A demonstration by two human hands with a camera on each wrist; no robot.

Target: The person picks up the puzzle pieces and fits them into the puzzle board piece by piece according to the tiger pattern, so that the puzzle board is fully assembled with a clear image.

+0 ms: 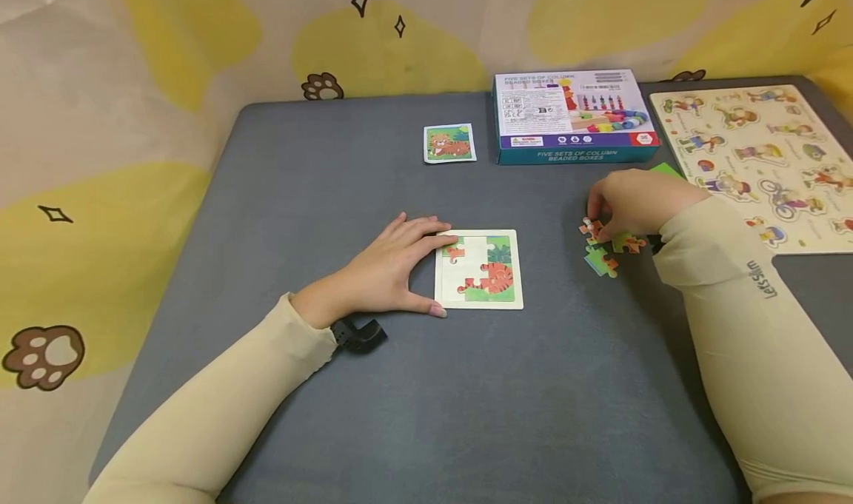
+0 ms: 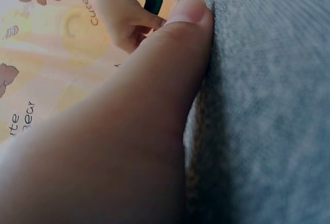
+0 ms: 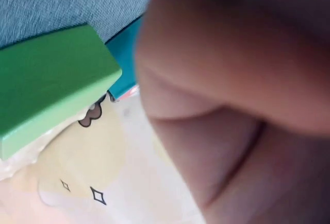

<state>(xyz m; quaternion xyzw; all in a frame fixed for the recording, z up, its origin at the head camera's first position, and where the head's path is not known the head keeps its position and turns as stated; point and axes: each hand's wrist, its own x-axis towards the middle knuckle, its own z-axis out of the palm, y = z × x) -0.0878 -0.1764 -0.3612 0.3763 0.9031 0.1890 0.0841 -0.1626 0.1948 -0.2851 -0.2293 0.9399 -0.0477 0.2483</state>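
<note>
Jigsaw tray (image 1: 480, 232) on the tabletop (image 1: 533, 385), its left side touched by the spread left hand (image 1: 386, 267). The right hand (image 1: 629, 200) has a narrow grip, apparently pinching an orange piece (image 1: 590, 227) above loose pieces (image 1: 601, 263). Snagging these could scatter them; light bracing could let the tray skid, unseating fitted tiger pieces (image 1: 496, 276).

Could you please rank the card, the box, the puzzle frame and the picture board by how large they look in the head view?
1. Picture board, though the image edge cuts part of it off
2. Box
3. Puzzle frame
4. Card
</note>
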